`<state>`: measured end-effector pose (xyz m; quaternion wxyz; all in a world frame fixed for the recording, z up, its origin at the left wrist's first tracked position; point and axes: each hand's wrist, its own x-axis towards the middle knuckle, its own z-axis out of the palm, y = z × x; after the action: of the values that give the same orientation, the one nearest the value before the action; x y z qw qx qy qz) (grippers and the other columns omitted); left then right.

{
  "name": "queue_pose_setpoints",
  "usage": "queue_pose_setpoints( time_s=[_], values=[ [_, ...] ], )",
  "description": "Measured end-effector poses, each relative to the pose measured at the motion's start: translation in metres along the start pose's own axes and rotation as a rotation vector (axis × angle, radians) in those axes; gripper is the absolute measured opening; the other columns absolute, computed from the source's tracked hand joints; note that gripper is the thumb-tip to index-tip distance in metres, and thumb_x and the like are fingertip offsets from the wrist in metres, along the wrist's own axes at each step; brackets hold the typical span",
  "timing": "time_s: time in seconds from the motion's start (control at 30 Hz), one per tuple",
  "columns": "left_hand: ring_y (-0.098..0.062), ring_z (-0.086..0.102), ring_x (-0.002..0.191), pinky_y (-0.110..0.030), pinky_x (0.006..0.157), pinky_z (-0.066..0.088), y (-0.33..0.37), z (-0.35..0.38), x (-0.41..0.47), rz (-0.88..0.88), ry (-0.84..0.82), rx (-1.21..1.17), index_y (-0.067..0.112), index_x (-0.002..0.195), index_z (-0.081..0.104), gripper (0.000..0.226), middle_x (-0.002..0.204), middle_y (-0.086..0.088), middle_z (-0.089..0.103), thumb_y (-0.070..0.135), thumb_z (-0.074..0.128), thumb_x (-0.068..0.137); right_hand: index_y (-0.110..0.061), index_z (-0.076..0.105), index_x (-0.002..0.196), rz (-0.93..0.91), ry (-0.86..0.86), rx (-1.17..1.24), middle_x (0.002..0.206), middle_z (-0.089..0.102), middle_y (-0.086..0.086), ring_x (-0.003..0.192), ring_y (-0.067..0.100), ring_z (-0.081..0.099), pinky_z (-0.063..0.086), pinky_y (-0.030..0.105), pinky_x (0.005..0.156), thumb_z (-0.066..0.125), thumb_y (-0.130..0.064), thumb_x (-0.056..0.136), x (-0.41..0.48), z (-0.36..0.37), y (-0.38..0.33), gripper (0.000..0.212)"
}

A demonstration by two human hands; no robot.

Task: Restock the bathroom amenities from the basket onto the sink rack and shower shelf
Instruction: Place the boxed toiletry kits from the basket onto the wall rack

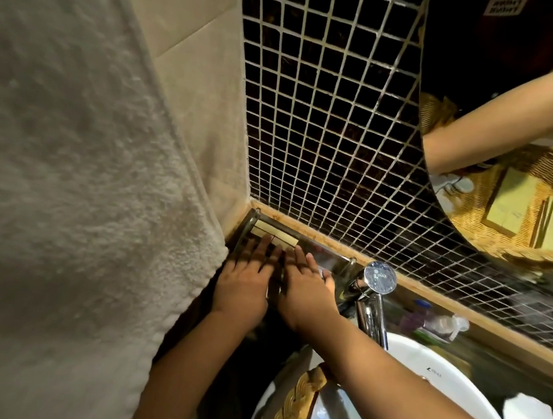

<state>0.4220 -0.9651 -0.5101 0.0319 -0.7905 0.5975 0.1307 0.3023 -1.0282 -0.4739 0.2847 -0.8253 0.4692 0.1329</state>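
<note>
Dark mosaic tile wall (329, 129) meets a beige wall in the corner, with a hanging towel (64, 185) filling the left of the view; the sink rack (328, 255) sits low in that corner, beside the faucet (376, 289).

Small tan boxes (276, 231) lie in a row at the rack's left end; the right part of the rack shows bare.

Left hand (242, 284) and right hand (307, 292) lie side by side over the rack, fingers straight and flat, fingertips at the boxes; neither grips anything that can be made out.

Basket (294, 407) rests in the sink basin (422, 367) below the forearms, packets visible inside.

Judgement: the boxes are being squared up on the rack. The next move calls for reaching down to the basket for another item; the shower shelf is not in view.
</note>
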Motion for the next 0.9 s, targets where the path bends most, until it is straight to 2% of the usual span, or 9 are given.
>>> queue_pose_setpoints(
  time_s=[0.1, 0.27, 0.37, 0.43, 0.53, 0.67, 0.73, 0.83, 0.9],
  values=[
    [-0.022, -0.014, 0.152, -0.042, 0.12, 0.003, 0.002, -0.007, -0.002, 0.002, -0.002, 0.019, 0.034, 0.156, -0.004, 0.089, 0.166, 0.003, -0.016, 0.031, 0.055, 0.089, -0.024, -0.003, 0.161, 0.007, 0.004, 0.025, 0.168, -0.012, 0.001, 0.155, 0.019, -0.01, -0.001, 0.049, 0.125, 0.046, -0.041, 0.1, -0.002, -0.002, 0.001, 0.08],
    [-0.027, 0.016, 0.15, -0.044, 0.117, 0.019, 0.011, -0.033, -0.018, 0.047, 0.117, 0.03, 0.034, 0.154, 0.023, 0.075, 0.163, 0.0, 0.025, 0.027, 0.058, 0.088, -0.018, 0.009, 0.161, -0.036, 0.115, 0.138, 0.169, -0.009, 0.004, 0.155, 0.021, -0.006, 0.006, 0.038, 0.125, 0.05, -0.026, 0.098, -0.025, -0.01, -0.003, 0.076],
    [-0.025, 0.029, 0.147, -0.043, 0.113, 0.03, 0.022, -0.063, -0.04, 0.08, 0.28, -0.076, 0.03, 0.155, 0.029, 0.055, 0.16, -0.003, 0.033, 0.039, 0.039, 0.102, -0.021, 0.006, 0.162, -0.092, 0.212, 0.222, 0.169, -0.011, -0.002, 0.155, 0.016, -0.002, 0.02, 0.033, 0.122, 0.049, -0.022, 0.099, -0.055, -0.017, -0.004, 0.076],
    [-0.026, 0.041, 0.141, -0.043, 0.108, 0.038, 0.035, -0.087, -0.067, 0.088, 0.399, -0.195, 0.025, 0.151, 0.039, 0.053, 0.155, -0.006, 0.043, 0.046, 0.031, 0.103, -0.025, 0.014, 0.161, -0.159, 0.293, 0.275, 0.169, -0.006, -0.004, 0.155, 0.016, 0.009, 0.028, 0.03, 0.118, 0.053, -0.019, 0.096, -0.09, -0.021, -0.001, 0.076],
    [-0.028, 0.041, 0.141, -0.045, 0.113, 0.033, 0.061, -0.119, -0.12, 0.114, 0.355, -0.328, 0.022, 0.15, 0.041, 0.065, 0.153, -0.007, 0.043, 0.053, 0.018, 0.097, -0.022, 0.027, 0.159, -0.249, 0.412, 0.364, 0.169, 0.009, -0.002, 0.153, 0.016, 0.021, 0.027, 0.028, 0.119, 0.057, -0.017, 0.094, -0.159, -0.028, 0.011, 0.071],
    [-0.029, 0.055, 0.128, -0.045, 0.106, 0.043, 0.101, -0.144, -0.176, 0.315, 0.421, -0.362, 0.009, 0.137, 0.057, 0.044, 0.138, -0.014, 0.059, 0.033, 0.051, 0.1, -0.001, 0.045, 0.148, -0.182, 0.573, 0.42, 0.159, 0.035, 0.017, 0.148, 0.026, 0.033, 0.027, 0.034, 0.121, 0.062, -0.004, 0.092, -0.244, -0.026, 0.045, 0.058],
    [-0.027, 0.06, 0.122, -0.042, 0.104, 0.045, 0.127, -0.143, -0.198, 0.438, 0.454, -0.422, 0.007, 0.129, 0.063, 0.037, 0.13, -0.01, 0.065, 0.025, 0.058, 0.097, 0.006, 0.05, 0.141, -0.171, 0.641, 0.39, 0.153, 0.041, 0.023, 0.145, 0.031, 0.037, 0.023, 0.027, 0.122, 0.065, 0.001, 0.091, -0.277, -0.017, 0.072, 0.053],
    [-0.023, 0.062, 0.118, -0.038, 0.103, 0.046, 0.162, -0.133, -0.223, 0.573, 0.387, -0.437, 0.011, 0.125, 0.067, 0.036, 0.124, -0.004, 0.068, 0.028, 0.063, 0.093, 0.005, 0.051, 0.14, -0.117, 0.6, 0.347, 0.152, 0.042, 0.024, 0.144, 0.032, 0.037, 0.01, 0.01, 0.117, 0.067, -0.004, 0.092, -0.315, 0.0, 0.116, 0.052],
    [-0.022, 0.063, 0.114, -0.039, 0.099, 0.048, 0.183, -0.12, -0.235, 0.641, 0.282, -0.399, 0.015, 0.124, 0.068, 0.037, 0.122, -0.002, 0.069, 0.032, 0.066, 0.09, -0.005, 0.046, 0.147, -0.003, 0.515, 0.372, 0.158, 0.038, 0.016, 0.148, 0.025, 0.032, 0.005, 0.005, 0.113, 0.065, -0.016, 0.096, -0.336, 0.011, 0.145, 0.056]
  ],
)
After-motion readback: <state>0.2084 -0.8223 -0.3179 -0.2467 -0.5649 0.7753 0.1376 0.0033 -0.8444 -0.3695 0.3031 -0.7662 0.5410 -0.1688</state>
